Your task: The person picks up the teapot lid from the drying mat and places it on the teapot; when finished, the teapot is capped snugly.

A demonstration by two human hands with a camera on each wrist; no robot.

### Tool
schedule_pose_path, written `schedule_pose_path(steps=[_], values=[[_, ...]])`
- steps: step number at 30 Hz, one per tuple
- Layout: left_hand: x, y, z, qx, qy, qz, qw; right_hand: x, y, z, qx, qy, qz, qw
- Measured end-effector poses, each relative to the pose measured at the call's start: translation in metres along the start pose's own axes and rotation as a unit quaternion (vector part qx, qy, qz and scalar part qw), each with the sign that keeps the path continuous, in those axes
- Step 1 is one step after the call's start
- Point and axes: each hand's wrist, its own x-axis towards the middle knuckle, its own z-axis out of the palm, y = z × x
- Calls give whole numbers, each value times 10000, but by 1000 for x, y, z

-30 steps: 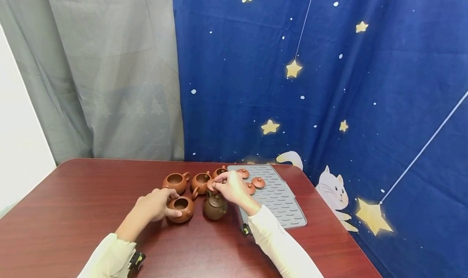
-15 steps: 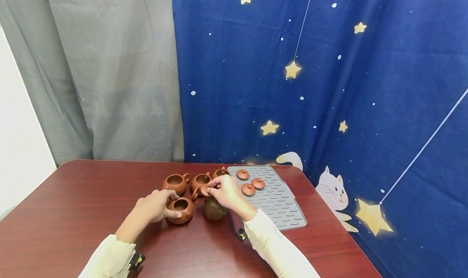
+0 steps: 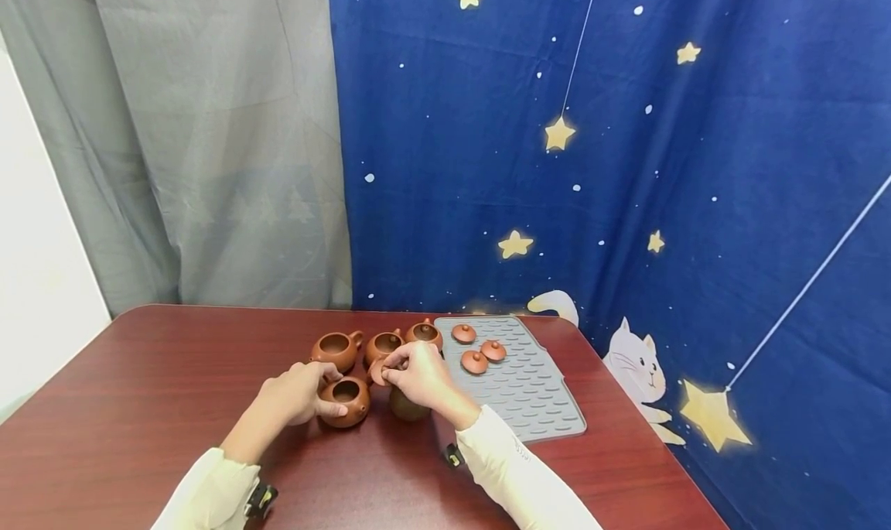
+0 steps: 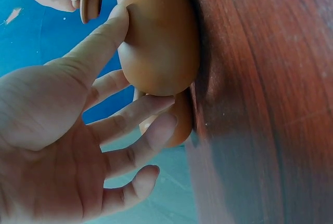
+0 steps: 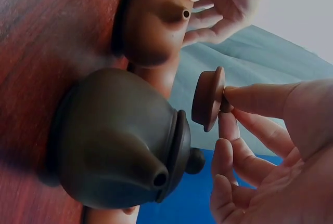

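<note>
My left hand (image 3: 295, 393) grips an open-topped orange-brown teapot (image 3: 357, 411) between thumb and fingers, and the pot stands on the table. In the right wrist view, its spout points toward the camera. My right hand (image 3: 422, 379) pinches a reddish-brown lid (image 5: 207, 99) by its knob. The lid is in the air, just up and to the right of the held teapot in the head view. Below the right hand stands a dark olive-brown teapot (image 5: 114, 135) with its own lid on; the hand partly hides it in the head view.
Behind the hands stand orange-brown teapots without lids: one at left (image 3: 334, 353), a middle pot (image 3: 379, 350) and a right pot (image 3: 425, 335). A grey ridged mat (image 3: 532, 398) at right bears three lids (image 3: 474, 362). The red-brown table (image 3: 174, 391) ends before curtains.
My right hand has carried the lid leftward, from above the dark teapot toward the teapot in my left hand. The left hand stays in place.
</note>
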Motion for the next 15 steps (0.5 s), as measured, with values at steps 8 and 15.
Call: schedule_pose_path(steps=[8,15], values=[[0,0,0,7,-25,-15,10000,0,-1,5,-289,187,-190,9992],[1,-1,0,18,-3,-7,10000,1,-3,12,60,11,-360,9993]])
